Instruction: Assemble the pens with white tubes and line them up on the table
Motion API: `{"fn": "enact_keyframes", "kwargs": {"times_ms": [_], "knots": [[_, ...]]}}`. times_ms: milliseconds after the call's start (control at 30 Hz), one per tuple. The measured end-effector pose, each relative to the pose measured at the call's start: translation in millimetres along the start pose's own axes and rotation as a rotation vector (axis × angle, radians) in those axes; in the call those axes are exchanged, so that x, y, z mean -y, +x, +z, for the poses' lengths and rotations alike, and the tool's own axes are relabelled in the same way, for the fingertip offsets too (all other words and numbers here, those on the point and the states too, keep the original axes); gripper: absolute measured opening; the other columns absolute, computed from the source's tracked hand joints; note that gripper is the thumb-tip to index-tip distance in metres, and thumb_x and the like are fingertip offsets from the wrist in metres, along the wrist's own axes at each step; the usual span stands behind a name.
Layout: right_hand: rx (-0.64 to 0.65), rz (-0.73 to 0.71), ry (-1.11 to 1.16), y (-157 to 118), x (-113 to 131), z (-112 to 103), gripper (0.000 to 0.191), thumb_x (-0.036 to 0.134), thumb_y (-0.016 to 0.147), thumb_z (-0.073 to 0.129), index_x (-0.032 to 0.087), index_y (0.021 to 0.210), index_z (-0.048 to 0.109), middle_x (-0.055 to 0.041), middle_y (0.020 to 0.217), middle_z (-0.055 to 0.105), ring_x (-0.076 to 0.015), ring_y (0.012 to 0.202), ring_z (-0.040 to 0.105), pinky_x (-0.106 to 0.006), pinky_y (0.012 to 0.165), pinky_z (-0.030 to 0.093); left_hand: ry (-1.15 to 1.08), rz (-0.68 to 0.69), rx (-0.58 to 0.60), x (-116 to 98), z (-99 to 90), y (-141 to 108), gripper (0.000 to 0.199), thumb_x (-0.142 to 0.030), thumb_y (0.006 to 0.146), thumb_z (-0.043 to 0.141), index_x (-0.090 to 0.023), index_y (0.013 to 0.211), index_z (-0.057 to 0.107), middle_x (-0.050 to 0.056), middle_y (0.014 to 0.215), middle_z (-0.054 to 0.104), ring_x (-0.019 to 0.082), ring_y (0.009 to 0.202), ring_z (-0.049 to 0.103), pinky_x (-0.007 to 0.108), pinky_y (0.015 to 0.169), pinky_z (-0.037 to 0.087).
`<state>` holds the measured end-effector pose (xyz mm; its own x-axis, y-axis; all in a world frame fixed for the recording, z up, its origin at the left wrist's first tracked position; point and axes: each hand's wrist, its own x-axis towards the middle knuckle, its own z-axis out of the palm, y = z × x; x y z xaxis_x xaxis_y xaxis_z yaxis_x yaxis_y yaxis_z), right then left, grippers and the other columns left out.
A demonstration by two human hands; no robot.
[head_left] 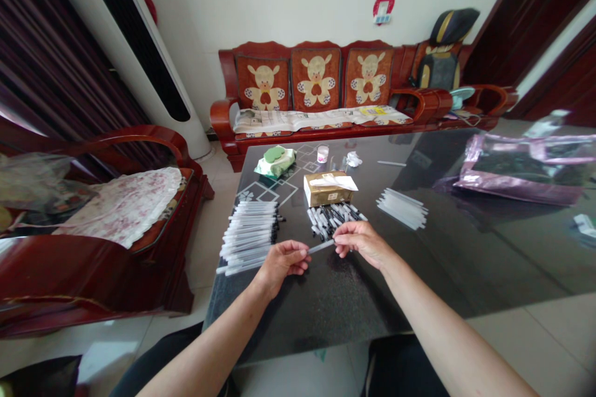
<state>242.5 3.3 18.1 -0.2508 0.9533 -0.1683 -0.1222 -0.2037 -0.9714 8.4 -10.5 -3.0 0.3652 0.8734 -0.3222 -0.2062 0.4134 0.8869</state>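
Observation:
Between my two hands a whitish pen barrel (321, 247) is held nearly level above the dark table (335, 310). My left hand (287, 260) pinches its left end, and my right hand (358, 240) pinches the right end, whose tip the fingers hide. Just behind my right hand lies a loose pile of black and white pen parts (328, 218). Left of my left hand, many translucent pens (249, 232) with dark tips lie side by side in a stack. Farther right rests a bundle of clear white tubes (403, 208).
A tissue box (330, 189) stands behind the pile, with green-lidded wipes (275, 162), a small cup (323, 154) and crumpled tissue (354, 159) beyond. A pinkish plastic bag (521, 167) occupies the right side. Wooden armchair (107, 273) at left; sofa (316, 90) behind.

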Motion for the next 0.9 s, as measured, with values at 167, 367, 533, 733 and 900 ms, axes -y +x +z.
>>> {"fn": "enact_keyframes", "kwargs": {"times_ms": [167,367,533,733,900], "knots": [[-0.012,0.023,-0.030,0.2,-2.6,0.6,0.027,0.031,0.065,0.074,0.009,0.076,0.064,-0.0058,0.062,0.066,-0.0159,0.050,0.063,-0.027,0.045,0.053,-0.001,0.013,-0.016,0.9,0.8,0.2,0.032,-0.032,0.066,0.075,-0.010,0.087,0.064,0.008,0.074,0.068,0.010,0.056,0.060,0.019,0.052,0.047],[-0.028,0.026,-0.050,1.0,-8.0,2.0,0.027,0.034,0.067,0.072,0.010,0.075,0.063,-0.0042,0.060,0.065,-0.0141,0.046,0.061,-0.024,0.040,0.050,-0.018,0.010,-0.051,-0.7,3.6,-1.4,0.031,-0.032,0.064,0.076,-0.010,0.084,0.065,0.009,0.073,0.069,0.009,0.055,0.060,0.019,0.052,0.047],[-0.007,0.025,-0.042,0.8,-9.0,1.0,0.026,0.034,0.069,0.071,0.010,0.077,0.063,-0.0060,0.064,0.066,-0.0160,0.050,0.064,-0.028,0.045,0.053,-0.029,0.016,-0.076,-0.9,3.0,-1.0,0.031,-0.031,0.063,0.077,-0.010,0.083,0.065,0.008,0.071,0.069,0.010,0.055,0.060,0.019,0.052,0.047],[0.008,-0.001,-0.058,-2.2,-7.2,-0.7,0.025,0.026,0.067,0.072,0.010,0.083,0.063,-0.0070,0.066,0.068,-0.0191,0.055,0.066,-0.032,0.050,0.055,-0.023,0.011,-0.090,-1.8,4.8,-1.6,0.030,-0.029,0.064,0.076,-0.009,0.082,0.065,0.008,0.071,0.068,0.010,0.054,0.060,0.019,0.051,0.048],[-0.048,-0.011,-0.037,-3.4,-6.1,4.7,0.025,0.028,0.065,0.073,0.009,0.080,0.063,-0.0067,0.064,0.067,-0.0188,0.054,0.066,-0.033,0.052,0.055,-0.050,-0.005,-0.094,-2.1,5.7,-1.8,0.028,-0.027,0.064,0.077,-0.009,0.081,0.065,0.009,0.071,0.068,0.009,0.054,0.060,0.018,0.051,0.048]]}}
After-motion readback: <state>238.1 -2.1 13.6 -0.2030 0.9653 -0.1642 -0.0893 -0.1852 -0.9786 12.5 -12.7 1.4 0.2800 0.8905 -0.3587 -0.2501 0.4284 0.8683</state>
